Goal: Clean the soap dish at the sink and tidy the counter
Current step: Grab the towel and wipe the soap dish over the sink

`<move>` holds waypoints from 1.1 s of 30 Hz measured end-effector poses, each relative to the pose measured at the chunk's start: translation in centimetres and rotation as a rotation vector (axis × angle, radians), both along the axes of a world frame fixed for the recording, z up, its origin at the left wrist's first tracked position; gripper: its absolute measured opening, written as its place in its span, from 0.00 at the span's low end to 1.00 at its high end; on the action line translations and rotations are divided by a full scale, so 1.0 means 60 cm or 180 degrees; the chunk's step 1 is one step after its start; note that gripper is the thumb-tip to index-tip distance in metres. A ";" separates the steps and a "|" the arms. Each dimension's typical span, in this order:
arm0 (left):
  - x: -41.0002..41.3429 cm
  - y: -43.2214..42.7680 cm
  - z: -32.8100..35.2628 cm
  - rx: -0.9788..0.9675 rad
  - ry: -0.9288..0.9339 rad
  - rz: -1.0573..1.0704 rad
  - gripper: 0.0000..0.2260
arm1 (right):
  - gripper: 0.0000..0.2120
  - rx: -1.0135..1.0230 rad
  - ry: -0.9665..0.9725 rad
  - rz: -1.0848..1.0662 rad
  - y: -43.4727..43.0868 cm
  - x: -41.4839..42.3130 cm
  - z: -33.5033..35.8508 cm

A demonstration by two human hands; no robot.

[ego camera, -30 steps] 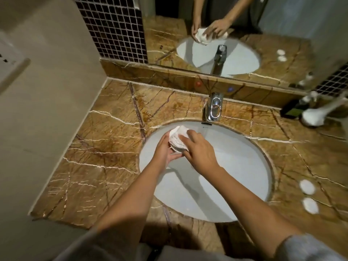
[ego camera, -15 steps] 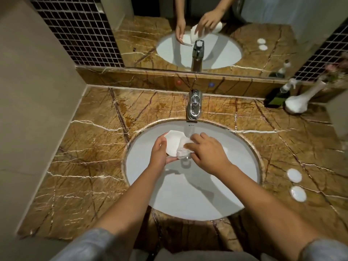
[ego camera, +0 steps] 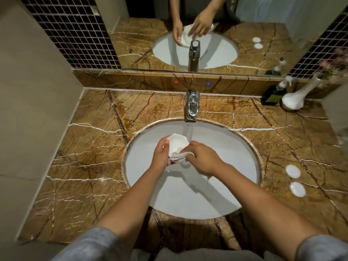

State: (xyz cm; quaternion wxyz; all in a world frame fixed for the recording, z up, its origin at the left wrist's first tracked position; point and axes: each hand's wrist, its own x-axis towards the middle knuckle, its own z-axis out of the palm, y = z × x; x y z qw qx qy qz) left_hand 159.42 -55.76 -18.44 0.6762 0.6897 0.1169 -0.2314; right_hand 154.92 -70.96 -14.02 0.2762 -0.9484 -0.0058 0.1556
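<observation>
The brown marble table [ego camera: 90, 166] wraps around the white oval sink [ego camera: 231, 178], and your two hands meet over the basin, just in front of the chrome tap [ego camera: 192, 106].

Your left hand [ego camera: 161, 157] holds the soap dish [ego camera: 178, 143], a white angular piece tilted up on edge with its hollow facing your right hand; the grip is closed around the dish's left rim, thumb on top. Your right hand [ego camera: 202, 157] lies directly to the right of the dish and touches it through a crumpled white cloth [ego camera: 178, 157], the fingers pinched shut on the wad at the dish's lower edge. So the wiping stroke probably runs from right to left into the hollow, and the right hand is the one to make it. A thin stream seems to fall from the tap just beyond the dish.

Nothing stands between hands and dish. Well off to the right sit two small white discs [ego camera: 295, 180], and at the far right corner a dark pump bottle [ego camera: 275, 95] beside a white vase [ego camera: 295, 99].
</observation>
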 end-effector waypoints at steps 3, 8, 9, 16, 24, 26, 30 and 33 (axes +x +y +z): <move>-0.002 -0.001 0.002 0.0081 -0.0362 -0.0218 0.11 | 0.18 -0.0190 -0.0360 -0.0383 0.001 0.003 0.002; 0.000 0.000 0.000 0.0679 -0.0861 -0.0485 0.11 | 0.18 -0.0282 -0.0106 -0.0025 0.011 -0.006 -0.017; -0.002 0.003 -0.005 0.0703 -0.0926 -0.0570 0.11 | 0.17 -0.0103 0.0033 -0.0037 0.006 -0.007 -0.020; -0.011 0.031 -0.026 0.1065 -0.0959 -0.0716 0.09 | 0.14 0.0673 -0.0518 -0.1722 -0.040 -0.016 -0.029; -0.007 0.035 0.023 0.2047 -0.2977 -0.1608 0.12 | 0.16 0.1667 -0.0371 -0.1796 -0.048 -0.012 -0.021; -0.006 0.032 0.037 0.2029 -0.3200 -0.1568 0.12 | 0.12 0.1739 -0.0175 -0.1851 -0.042 -0.014 -0.029; -0.002 0.028 0.052 0.1902 -0.3383 -0.1632 0.15 | 0.11 0.1123 0.0237 -0.1741 -0.052 -0.027 -0.050; -0.001 0.028 0.057 0.1819 -0.3624 -0.1899 0.15 | 0.12 0.1611 0.0113 -0.2310 -0.071 -0.016 -0.034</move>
